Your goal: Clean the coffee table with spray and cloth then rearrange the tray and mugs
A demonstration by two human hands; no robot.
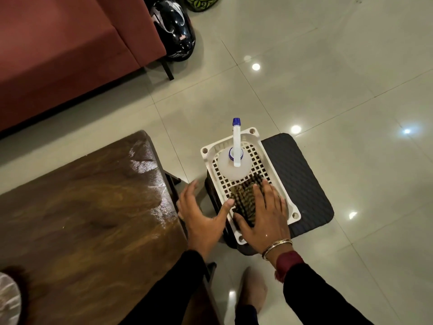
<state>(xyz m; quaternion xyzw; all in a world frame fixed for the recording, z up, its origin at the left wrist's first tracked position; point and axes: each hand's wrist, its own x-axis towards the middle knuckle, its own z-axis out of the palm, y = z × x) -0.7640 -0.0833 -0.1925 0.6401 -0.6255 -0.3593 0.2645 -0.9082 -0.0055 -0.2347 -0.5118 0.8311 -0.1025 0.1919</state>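
A white perforated tray (275,171) sits on a dark stool (302,174) to the right of the brown wooden coffee table (89,207). In the tray stands a white spray bottle (232,166) with a blue nozzle tip. A checked brown cloth (243,195) lies folded in the tray's near half. My right hand (264,216) rests flat on the cloth, fingers spread. My left hand (201,209) hovers open between the table's edge and the tray, its thumb touching the tray's left rim. No mugs are in view.
A red sofa (70,55) stands beyond the table. Two helmets (174,31) lie on the tiled floor at the top. My bare foot (253,292) stands on the floor below the stool. A pale round object (8,299) shows at the table's near-left corner.
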